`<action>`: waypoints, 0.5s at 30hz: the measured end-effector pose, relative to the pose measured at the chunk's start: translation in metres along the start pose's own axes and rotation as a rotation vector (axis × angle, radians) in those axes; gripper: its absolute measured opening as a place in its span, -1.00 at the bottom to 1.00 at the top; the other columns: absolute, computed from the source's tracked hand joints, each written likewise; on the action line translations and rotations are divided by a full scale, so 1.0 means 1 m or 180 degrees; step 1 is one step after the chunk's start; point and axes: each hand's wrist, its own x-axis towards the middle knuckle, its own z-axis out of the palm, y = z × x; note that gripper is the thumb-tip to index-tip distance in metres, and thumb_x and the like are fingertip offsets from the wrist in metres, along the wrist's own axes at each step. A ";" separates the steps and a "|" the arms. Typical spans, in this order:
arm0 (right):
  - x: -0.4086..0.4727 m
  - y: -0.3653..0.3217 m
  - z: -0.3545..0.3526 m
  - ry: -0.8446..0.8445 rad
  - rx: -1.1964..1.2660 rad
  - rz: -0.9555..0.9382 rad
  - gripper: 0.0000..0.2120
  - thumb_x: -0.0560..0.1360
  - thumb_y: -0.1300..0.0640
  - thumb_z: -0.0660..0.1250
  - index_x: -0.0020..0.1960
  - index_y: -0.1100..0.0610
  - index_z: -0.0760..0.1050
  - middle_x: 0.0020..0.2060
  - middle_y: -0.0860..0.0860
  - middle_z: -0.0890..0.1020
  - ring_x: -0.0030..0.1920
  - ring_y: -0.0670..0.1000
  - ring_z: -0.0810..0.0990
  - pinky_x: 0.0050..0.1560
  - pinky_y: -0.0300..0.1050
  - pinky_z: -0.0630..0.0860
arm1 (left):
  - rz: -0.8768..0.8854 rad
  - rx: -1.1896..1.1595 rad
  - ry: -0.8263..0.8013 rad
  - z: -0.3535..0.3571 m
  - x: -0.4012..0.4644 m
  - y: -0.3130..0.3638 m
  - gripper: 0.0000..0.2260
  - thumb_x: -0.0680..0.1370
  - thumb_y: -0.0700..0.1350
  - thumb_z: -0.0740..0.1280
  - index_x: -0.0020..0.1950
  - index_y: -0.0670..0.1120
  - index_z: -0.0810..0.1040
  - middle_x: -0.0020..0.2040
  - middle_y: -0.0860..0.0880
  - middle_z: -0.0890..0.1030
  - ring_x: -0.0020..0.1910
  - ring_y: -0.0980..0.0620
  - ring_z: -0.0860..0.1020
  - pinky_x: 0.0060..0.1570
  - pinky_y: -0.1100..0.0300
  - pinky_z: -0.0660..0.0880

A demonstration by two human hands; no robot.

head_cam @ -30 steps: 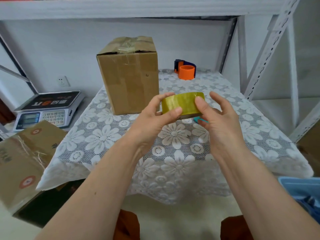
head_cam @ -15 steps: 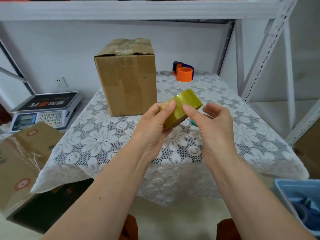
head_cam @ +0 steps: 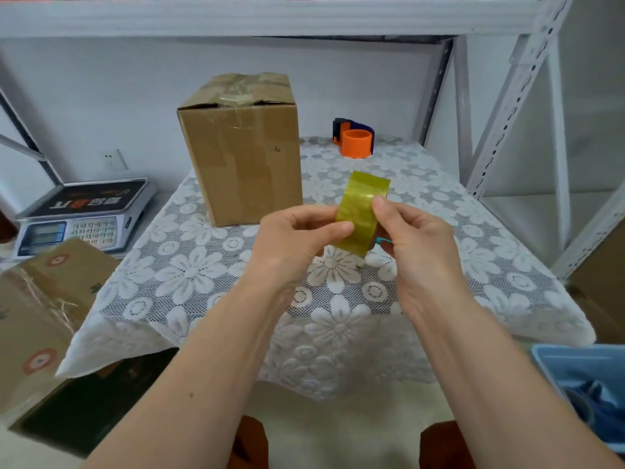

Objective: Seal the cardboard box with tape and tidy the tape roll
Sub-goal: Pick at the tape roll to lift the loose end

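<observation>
A yellowish tape roll (head_cam: pixel 361 204) is held on edge, almost upright, above the lace-covered table (head_cam: pixel 189 272). My left hand (head_cam: pixel 297 242) grips its left side, the thumb pressed on the outer face. My right hand (head_cam: pixel 416 242) holds the right side with the thumb tip on the tape surface. The cardboard box (head_cam: pixel 241 147) stands upright at the table's back left, its top flaps down with old clear tape across them. A small teal object (head_cam: pixel 384 240) shows just under the roll, mostly hidden by my right hand.
An orange and dark blue tape dispenser (head_cam: pixel 355 138) sits at the table's back. A digital scale (head_cam: pixel 81 214) is to the left, with another cardboard box (head_cam: pixel 37 309) in front of it. A blue bin (head_cam: pixel 588 390) is at lower right. Shelf uprights (head_cam: pixel 514 96) stand to the right.
The roll has been turned from lying flat between both hands to standing nearly on edge. Both hands dropped slightly, and the right thumb now rests on the tape's face.
</observation>
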 end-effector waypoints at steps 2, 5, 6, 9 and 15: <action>0.000 -0.001 0.002 -0.0105 0.0044 -0.0025 -0.87 0.49 0.17 0.37 -0.21 0.05 0.64 -0.36 -0.10 0.70 -0.32 -0.20 0.65 -0.29 -0.40 0.52 | -0.0078 -0.0227 0.0204 0.003 -0.001 -0.003 -0.86 0.32 -0.25 0.54 -0.16 -0.09 0.69 -0.38 0.08 0.66 -0.42 0.22 0.54 -0.30 0.36 0.50; 0.000 -0.001 0.004 -0.0336 -0.0038 -0.0107 -0.86 0.49 0.23 0.34 -0.10 0.04 0.65 -0.23 -0.05 0.73 -0.18 -0.12 0.69 -0.12 -0.32 0.58 | -0.0351 -0.0635 0.0308 0.007 0.000 -0.006 -0.87 0.29 -0.25 0.55 -0.25 -0.10 0.66 -0.41 0.05 0.65 -0.43 0.14 0.53 -0.31 0.33 0.52; 0.002 0.000 0.003 -0.0418 -0.0043 -0.0132 -0.85 0.50 0.25 0.33 -0.06 0.07 0.65 -0.20 -0.03 0.73 -0.16 -0.10 0.69 -0.12 -0.31 0.58 | -0.0429 -0.0750 0.0281 0.007 0.000 -0.006 -0.87 0.28 -0.23 0.55 -0.25 -0.12 0.65 -0.40 0.03 0.64 -0.44 0.14 0.53 -0.34 0.34 0.52; 0.003 -0.001 0.001 -0.0726 -0.0048 -0.0185 -0.79 0.50 0.32 0.29 0.06 0.16 0.63 -0.11 0.03 0.73 -0.06 -0.03 0.69 -0.06 -0.25 0.58 | -0.0630 -0.0984 0.0255 0.008 0.001 -0.004 -0.86 0.29 -0.15 0.55 -0.31 -0.13 0.61 -0.44 0.01 0.58 -0.48 0.16 0.48 -0.44 0.37 0.48; -0.001 0.000 0.000 -0.1201 -0.0117 -0.0271 -0.62 0.49 0.45 0.23 0.18 0.11 0.56 -0.06 -0.01 0.72 0.00 -0.08 0.68 -0.05 -0.33 0.54 | -0.0782 -0.1022 0.0466 0.004 0.003 -0.001 -0.71 0.31 0.02 0.54 -0.34 -0.11 0.49 -0.50 0.02 0.51 -0.53 0.14 0.46 -0.51 0.34 0.46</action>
